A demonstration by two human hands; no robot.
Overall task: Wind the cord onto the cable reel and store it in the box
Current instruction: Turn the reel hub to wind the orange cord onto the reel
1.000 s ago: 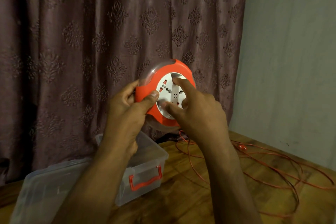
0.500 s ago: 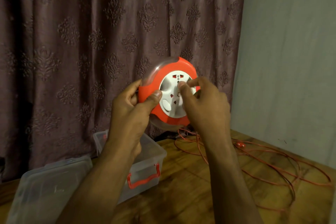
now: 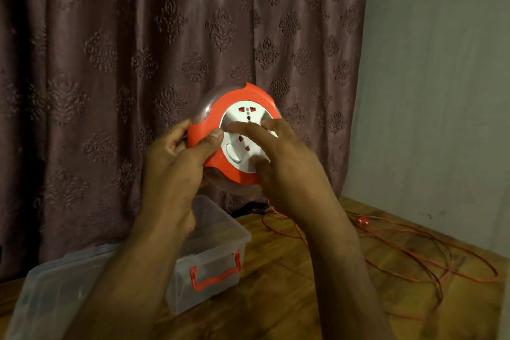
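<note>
I hold the round orange cable reel (image 3: 242,107) up in front of the curtain. It has a white socket face and clear plastic sides. My left hand (image 3: 176,168) grips its left rim, thumb on the orange front. My right hand (image 3: 278,163) lies across the white centre disc, fingers spread over the sockets and thumb on the lower edge. A thin orange cord (image 3: 414,254) hangs from below the reel and lies in loose loops on the wooden table, with its plug (image 3: 362,221) near the wall. The clear box (image 3: 218,240) with an orange handle stands open under my left forearm.
The box's clear lid (image 3: 52,284) lies on the table at the lower left. A dark patterned curtain (image 3: 165,36) hangs close behind. A grey wall (image 3: 441,91) bounds the right side. The wooden table (image 3: 276,284) carries the box and cord.
My right hand's fingers have shifted round on the white disc, which has turned so the sockets sit differently. The left hand keeps its grip on the rim.
</note>
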